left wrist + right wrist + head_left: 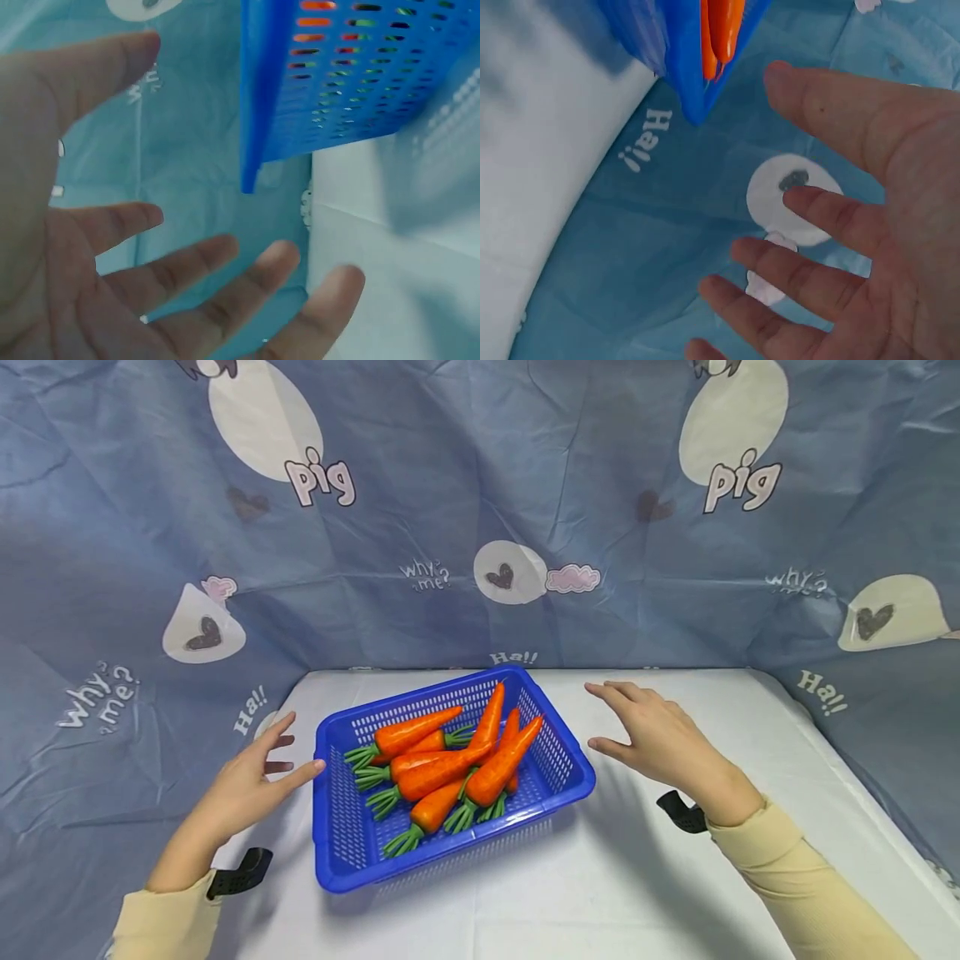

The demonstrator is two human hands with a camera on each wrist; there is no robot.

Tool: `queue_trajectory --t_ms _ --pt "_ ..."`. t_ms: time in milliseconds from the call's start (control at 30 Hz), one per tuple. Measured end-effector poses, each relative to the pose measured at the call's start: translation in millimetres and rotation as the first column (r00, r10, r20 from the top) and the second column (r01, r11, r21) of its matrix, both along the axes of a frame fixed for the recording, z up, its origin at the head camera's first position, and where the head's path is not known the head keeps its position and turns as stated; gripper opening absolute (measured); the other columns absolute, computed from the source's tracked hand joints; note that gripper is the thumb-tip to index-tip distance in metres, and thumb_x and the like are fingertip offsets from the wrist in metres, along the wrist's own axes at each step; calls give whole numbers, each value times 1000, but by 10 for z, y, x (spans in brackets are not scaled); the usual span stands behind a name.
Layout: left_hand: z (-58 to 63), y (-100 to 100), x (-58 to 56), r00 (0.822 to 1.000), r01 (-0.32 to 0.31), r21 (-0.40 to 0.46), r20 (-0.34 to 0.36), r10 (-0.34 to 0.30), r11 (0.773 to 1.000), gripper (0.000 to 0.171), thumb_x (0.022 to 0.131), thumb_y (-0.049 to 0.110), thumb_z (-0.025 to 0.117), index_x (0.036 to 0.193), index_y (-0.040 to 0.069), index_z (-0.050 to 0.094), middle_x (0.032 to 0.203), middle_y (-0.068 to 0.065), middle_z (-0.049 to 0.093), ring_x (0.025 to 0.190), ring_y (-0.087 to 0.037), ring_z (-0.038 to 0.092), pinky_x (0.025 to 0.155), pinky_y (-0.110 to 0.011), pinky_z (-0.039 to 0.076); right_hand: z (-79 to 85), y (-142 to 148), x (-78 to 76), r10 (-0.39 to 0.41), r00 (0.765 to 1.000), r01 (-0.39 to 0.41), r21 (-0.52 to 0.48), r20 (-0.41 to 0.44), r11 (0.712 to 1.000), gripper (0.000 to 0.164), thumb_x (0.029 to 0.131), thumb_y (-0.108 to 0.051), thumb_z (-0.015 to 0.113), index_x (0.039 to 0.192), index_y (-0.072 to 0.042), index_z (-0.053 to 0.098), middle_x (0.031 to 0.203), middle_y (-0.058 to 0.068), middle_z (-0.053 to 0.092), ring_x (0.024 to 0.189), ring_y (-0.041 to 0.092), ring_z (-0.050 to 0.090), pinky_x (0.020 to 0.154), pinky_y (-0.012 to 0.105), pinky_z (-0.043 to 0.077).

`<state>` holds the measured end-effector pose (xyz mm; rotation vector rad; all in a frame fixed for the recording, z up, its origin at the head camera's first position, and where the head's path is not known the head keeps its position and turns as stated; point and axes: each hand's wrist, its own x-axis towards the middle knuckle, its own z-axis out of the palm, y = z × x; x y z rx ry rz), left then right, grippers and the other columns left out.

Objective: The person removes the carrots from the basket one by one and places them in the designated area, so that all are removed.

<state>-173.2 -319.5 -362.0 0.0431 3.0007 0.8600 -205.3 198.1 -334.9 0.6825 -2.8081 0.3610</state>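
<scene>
A blue plastic basket (341, 881) with slotted walls sits at a slant on the white table. Inside lie several orange carrots (420, 731) with green stem ends, heaped across its middle. At the basket's left side, my left hand (243, 793) is held with fingers spread, its thumb tip right by the rim. In the left wrist view, a gap shows between those fingers and the basket wall (337, 97). My right hand (660, 735) hovers off the basket's right side, fingers loosely extended and holding nothing. The right wrist view shows a basket corner (694, 97) beyond the thumb.
White cloth covers the table (525, 893). A blue printed curtain (420, 510) hangs behind it and along both sides. Black wrist mounts (242, 872) sit at both cuffs of the cream sleeves (802, 877).
</scene>
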Motion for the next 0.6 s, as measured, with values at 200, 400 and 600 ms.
queue_trajectory --t_ms 200,400,600 --pt "-157 -98 44 996 25 195 80 -41 981 99 103 45 70 175 18 7 166 -35 34 136 -54 59 87 -47 66 -74 -169 -44 88 996 -88 31 -9 996 72 91 -30 86 154 -10 58 146 23 64 127 49 65 95 70 56" --pt "-341 -137 87 989 57 403 101 -106 913 97 106 33 69 175 27 1 169 -35 25 140 -57 54 86 -45 67 -100 -339 -102 165 983 -168 30 77 985 69 91 -31 87 152 -11 60 146 19 65 130 44 64 101 67 55" --pt "-512 -168 140 982 98 534 82 -167 839 94 108 22 65 174 30 -1 168 -35 23 136 -47 58 86 -45 67 -108 -470 -189 268 944 -273 -5 192 962 66 91 -30 87 149 -10 63 143 15 67 133 39 63 108 63 53"
